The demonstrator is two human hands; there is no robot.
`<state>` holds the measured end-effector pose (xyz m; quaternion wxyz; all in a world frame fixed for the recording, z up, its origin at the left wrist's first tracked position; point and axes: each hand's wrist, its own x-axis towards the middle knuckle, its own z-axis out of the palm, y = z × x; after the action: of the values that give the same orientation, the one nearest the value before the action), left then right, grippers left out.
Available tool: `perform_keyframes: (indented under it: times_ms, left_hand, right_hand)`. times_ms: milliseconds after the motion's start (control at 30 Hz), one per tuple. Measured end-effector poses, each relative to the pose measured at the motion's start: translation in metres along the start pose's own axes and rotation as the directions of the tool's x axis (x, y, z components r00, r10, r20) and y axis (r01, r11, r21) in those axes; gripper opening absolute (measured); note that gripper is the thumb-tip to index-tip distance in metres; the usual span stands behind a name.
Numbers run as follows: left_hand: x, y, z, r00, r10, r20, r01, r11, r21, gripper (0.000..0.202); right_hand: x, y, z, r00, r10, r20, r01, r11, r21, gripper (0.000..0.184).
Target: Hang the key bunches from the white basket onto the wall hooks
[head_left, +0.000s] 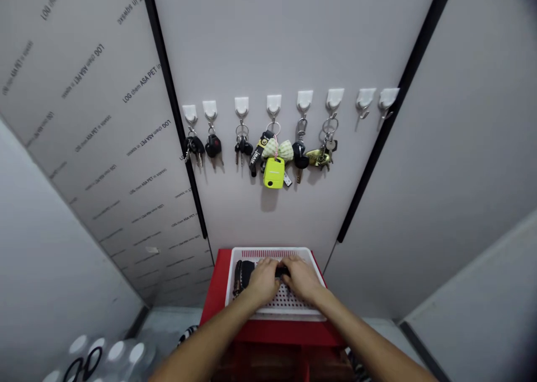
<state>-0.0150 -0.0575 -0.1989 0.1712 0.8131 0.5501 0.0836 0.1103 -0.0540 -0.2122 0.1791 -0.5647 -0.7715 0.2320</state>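
Note:
My left hand [264, 280] and my right hand [300, 277] are both inside a white perforated basket [272, 310] that sits on a red stool [216, 295]. Their fingers curl together over a small black object [282, 270] between them, mostly hidden. Another dark key bundle [242, 274] lies at the basket's left side. On the wall above, a row of white hooks [273, 103] carries several key sets, among them a lime-green fob [274, 173] and a gold key bunch [319, 158].
The two rightmost hooks [376, 99] hang bare. Black vertical strips [390, 113] divide the grey wall panels. Clear bottles with white caps [109, 354] stand on the floor at lower left.

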Motion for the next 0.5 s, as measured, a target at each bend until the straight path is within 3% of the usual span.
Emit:
perform_keyframes:
  times_ms: [133, 200, 267, 333, 400, 500]
  left_hand:
    - [0.002, -0.001, -0.002, 0.999, -0.033, 0.021, 0.035, 0.989, -0.146, 0.033]
    - [0.004, 0.0, -0.003, 0.996, -0.035, 0.079, 0.058, 0.948, -0.313, 0.026]
    - [0.006, 0.003, -0.004, 0.989, -0.037, 0.142, 0.108, 0.835, -0.54, 0.02]
    - [0.008, 0.009, -0.009, 0.985, -0.043, 0.167, 0.153, 0.668, -0.728, 0.023]
    - [0.008, 0.016, -0.018, 0.986, -0.046, 0.158, 0.158, 0.521, -0.839, 0.029]
    - [0.007, 0.029, -0.036, 0.991, -0.046, 0.124, 0.132, 0.378, -0.916, 0.028]
  right_hand:
    - [-0.002, 0.006, -0.007, 1.0, -0.005, -0.003, 0.006, 0.973, 0.233, 0.014]
    - [-0.003, 0.006, -0.014, 1.0, 0.012, -0.024, -0.002, 0.931, 0.366, 0.012]
    - [-0.004, 0.003, -0.024, 0.997, 0.049, -0.053, -0.017, 0.869, 0.494, 0.011]
    - [-0.006, -0.001, -0.036, 0.993, 0.101, -0.058, -0.044, 0.785, 0.618, 0.013]
    - [-0.008, -0.006, -0.047, 0.99, 0.136, -0.039, -0.068, 0.7, 0.71, 0.018]
    - [-0.012, -0.013, -0.059, 0.986, 0.163, -0.032, -0.079, 0.629, 0.773, 0.016]
